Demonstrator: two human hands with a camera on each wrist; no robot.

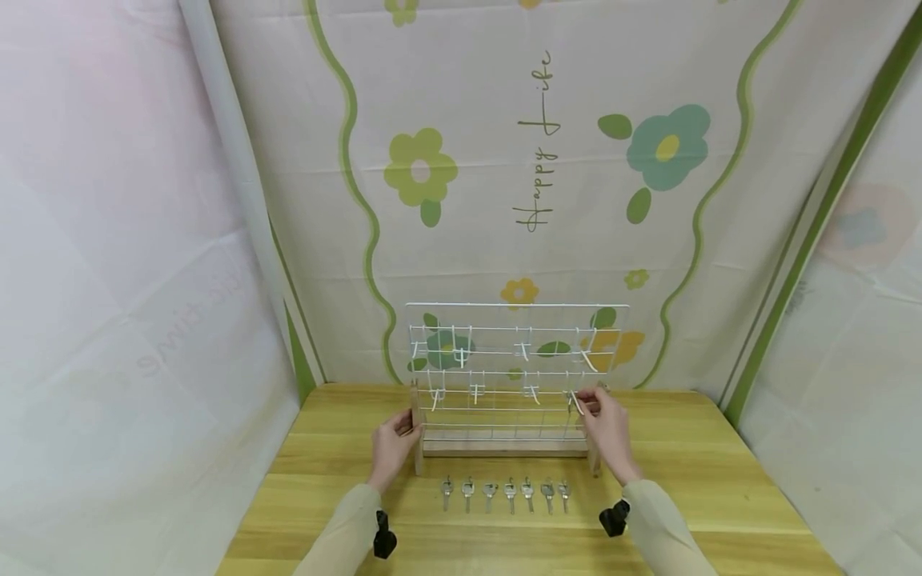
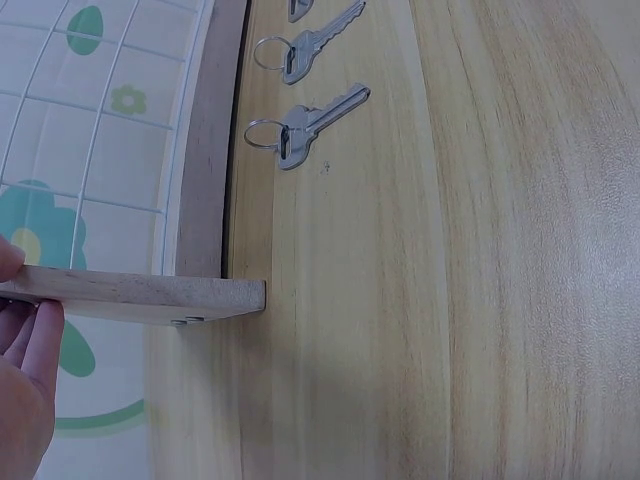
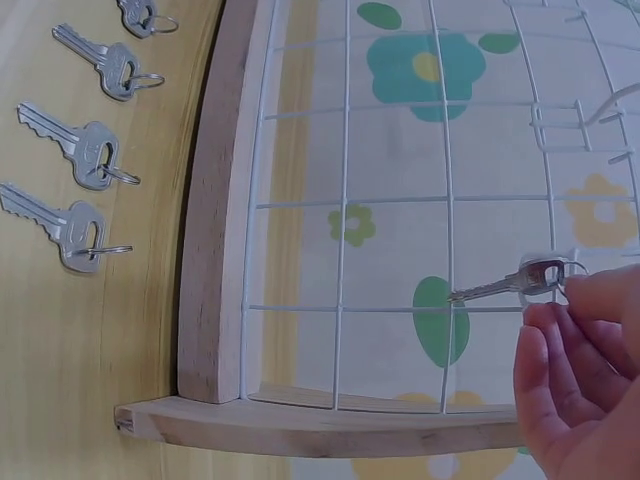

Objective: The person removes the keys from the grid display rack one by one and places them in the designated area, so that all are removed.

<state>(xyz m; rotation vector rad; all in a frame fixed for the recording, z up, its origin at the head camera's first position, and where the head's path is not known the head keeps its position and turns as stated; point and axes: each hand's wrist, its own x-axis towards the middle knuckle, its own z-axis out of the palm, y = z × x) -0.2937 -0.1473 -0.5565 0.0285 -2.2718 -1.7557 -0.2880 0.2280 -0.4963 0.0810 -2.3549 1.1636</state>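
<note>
A white wire grid rack point(image 1: 504, 305) with a wooden base stands upright, several white hooks point(image 1: 534, 394) hung across it. My left hand point(image 1: 392, 450) grips the rack's wooden side post point(image 2: 150, 290), thumb on one face and fingers on the other. At the lower right hook, my right hand point(image 1: 609, 430) pinches a silver key point(image 3: 540, 277) by its ring, between thumb and fingertips. The key's blade points away from the fingers, in front of the grid. Whether the ring is around the hook cannot be made out, since the fingers cover that spot.
Several silver keys with rings lie in a row on the wooden table point(image 1: 504, 552) in front of the rack, among them an end key point(image 2: 295, 135). A flower-printed cloth point(image 1: 468, 80) hangs behind, and pale cloth walls point(image 1: 122, 320) stand at both sides.
</note>
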